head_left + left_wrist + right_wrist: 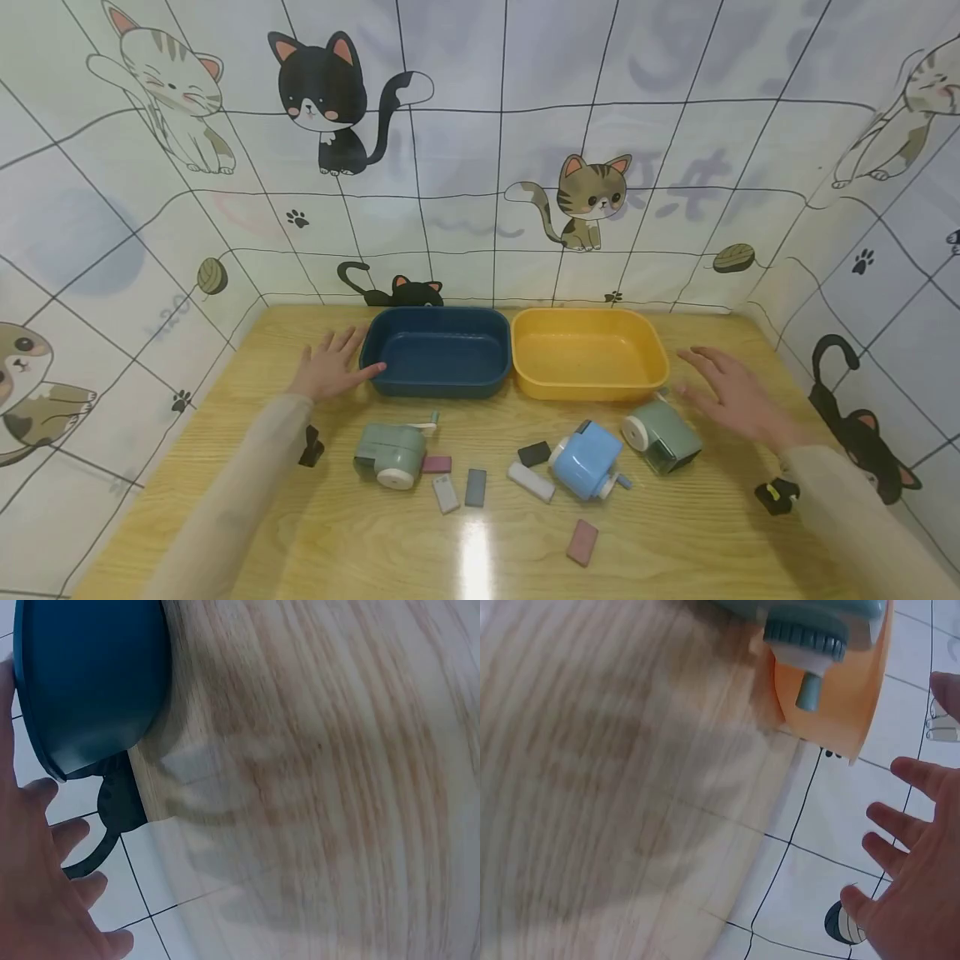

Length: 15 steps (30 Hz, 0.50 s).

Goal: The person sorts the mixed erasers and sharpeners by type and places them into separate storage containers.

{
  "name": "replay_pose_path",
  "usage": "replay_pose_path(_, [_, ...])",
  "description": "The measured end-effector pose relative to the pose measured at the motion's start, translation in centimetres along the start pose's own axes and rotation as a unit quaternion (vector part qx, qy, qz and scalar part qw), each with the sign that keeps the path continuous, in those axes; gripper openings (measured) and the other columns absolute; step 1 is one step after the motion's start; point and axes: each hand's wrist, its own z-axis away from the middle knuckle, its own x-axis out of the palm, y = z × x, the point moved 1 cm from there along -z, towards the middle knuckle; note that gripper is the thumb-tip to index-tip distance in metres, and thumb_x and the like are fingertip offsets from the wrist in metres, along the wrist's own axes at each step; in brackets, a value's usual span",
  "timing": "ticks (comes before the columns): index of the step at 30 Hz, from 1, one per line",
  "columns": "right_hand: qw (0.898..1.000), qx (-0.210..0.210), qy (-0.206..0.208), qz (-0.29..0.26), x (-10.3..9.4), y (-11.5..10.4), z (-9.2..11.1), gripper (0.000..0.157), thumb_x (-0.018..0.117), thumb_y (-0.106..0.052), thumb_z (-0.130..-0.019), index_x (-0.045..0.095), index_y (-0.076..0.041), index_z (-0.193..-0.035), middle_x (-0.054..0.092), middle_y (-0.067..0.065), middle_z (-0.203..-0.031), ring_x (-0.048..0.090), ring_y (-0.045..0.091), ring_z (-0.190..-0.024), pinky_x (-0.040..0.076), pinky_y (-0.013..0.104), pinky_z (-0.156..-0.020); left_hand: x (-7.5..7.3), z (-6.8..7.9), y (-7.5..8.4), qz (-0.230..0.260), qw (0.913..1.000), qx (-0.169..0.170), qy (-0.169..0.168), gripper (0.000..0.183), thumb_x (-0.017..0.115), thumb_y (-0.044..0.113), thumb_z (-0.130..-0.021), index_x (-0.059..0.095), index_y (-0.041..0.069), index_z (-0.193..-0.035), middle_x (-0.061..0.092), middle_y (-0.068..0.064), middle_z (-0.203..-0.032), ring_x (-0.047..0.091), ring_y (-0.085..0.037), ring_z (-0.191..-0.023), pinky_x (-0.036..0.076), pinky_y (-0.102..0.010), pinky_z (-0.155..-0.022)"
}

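Observation:
My left hand (pixel 330 367) is beside the dark blue bin (pixel 438 387), its fingers spread and the thumb at the bin's left rim. In the left wrist view, the left hand (pixel 45 885) holds nothing. To the right of the yellow bin (pixel 592 389) my right hand (pixel 731 398) hovers, fingers extended and apart, holding nothing. Nearest to it is a green hand-crank pencil sharpener (pixel 663 437), lying tilted. Another green pencil sharpener (pixel 393 454) lies below the blue bin. A blue pencil sharpener (pixel 588 461) sits between them, crank pointing right.
Several small eraser-like blocks lie on the wooden table (pixel 375 550): a black block (pixel 535 453), a white block (pixel 532 482), a pink block (pixel 582 542), a grey block (pixel 476 487), a light grey block (pixel 446 493) and a magenta block (pixel 437 464). A cat-patterned wall covering (pixel 465 225) surrounds the table.

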Motion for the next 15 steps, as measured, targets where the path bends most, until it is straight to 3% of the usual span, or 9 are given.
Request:
replay_pose_path(5, [0.999,-0.028,0.005,-0.02,0.3,-1.1,0.3,0.054,0.063,-0.028,-0.093,0.047,-0.001,-0.137,0.046,0.028,-0.134,0.041,0.051,-0.12,0.032,0.07,-0.09,0.8,-0.4,-0.3,0.014,0.9998,0.017,0.002,0.095,0.043,0.071,-0.089,0.013,0.01,-0.156,0.017,-0.019,-0.158,0.011,-0.048,-0.141,0.006,-0.072,-0.103])
replay_pose_path(15, [0.997,-0.027,-0.011,-0.068,0.7,-2.8,1.5,0.049,0.064,-0.027,-0.094,0.05,-0.004,-0.135,0.047,0.021,-0.135,0.042,0.043,-0.122,0.035,0.066,-0.092,1.1,-1.0,-0.1,0.064,0.9971,0.04,0.001,0.103,0.053,0.068,-0.086,0.007,0.007,-0.156,0.012,-0.019,-0.159,0.009,-0.045,-0.142,0.007,-0.073,-0.102])
